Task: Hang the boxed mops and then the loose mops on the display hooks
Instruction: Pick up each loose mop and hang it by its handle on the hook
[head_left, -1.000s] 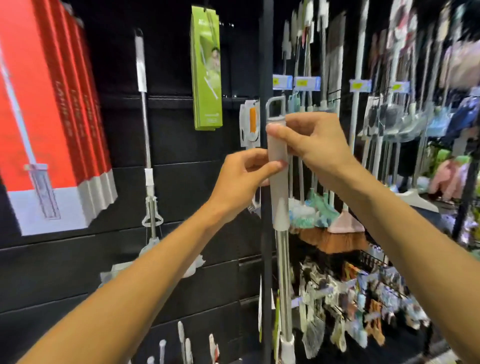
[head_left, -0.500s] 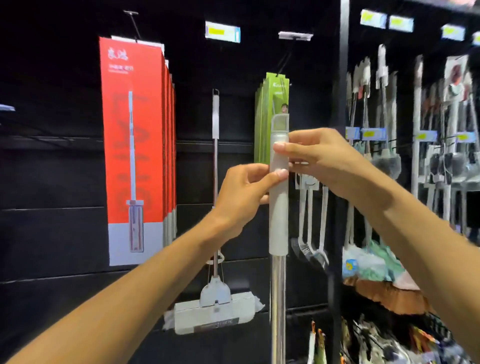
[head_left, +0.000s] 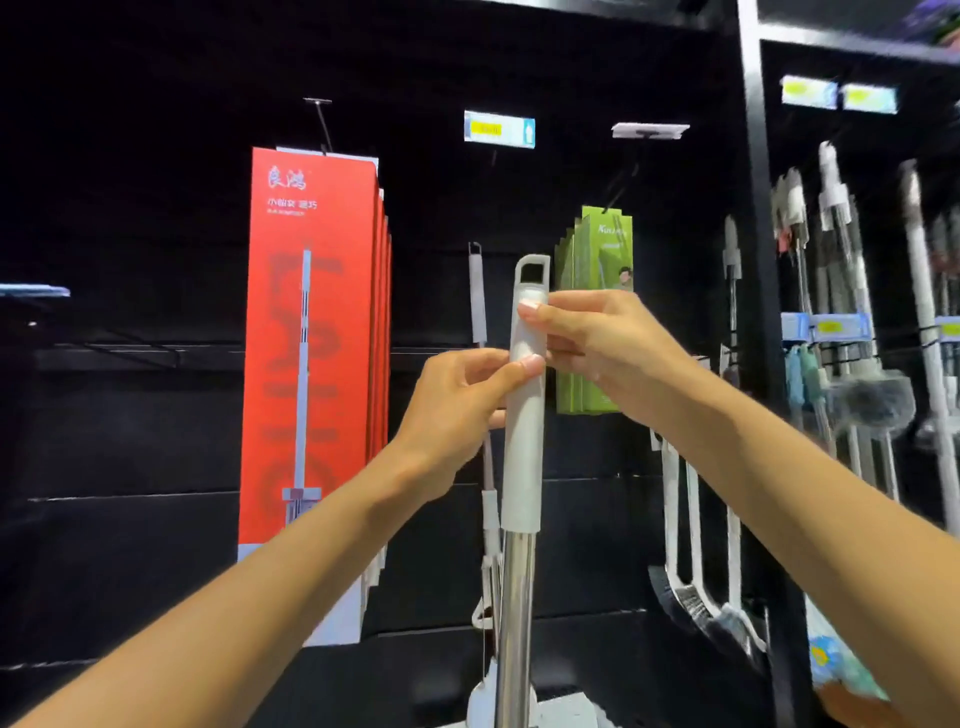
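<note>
Turned from side racks to black wall w/ red boxes (head_left: 311, 332), both hands — left hand (head_left: 457, 410), right hand (head_left: 602, 343) — clamped on loose mop (head_left: 524, 415), upright btwn them, loop just above right hand, hook next prob.

This is a shop aisle selling cleaning goods. On a black slatted display wall (head_left: 130, 545), identical tall red cardboard mop boxes (head_left: 311, 364) hang in a row from a metal hook on the left, with flat green packets (head_left: 597, 312) stacked to the right. Small blue-and-yellow price tags (head_left: 498, 130) sit above, and many pale-handled brushes and mops (head_left: 841, 364) hang far right.
</note>
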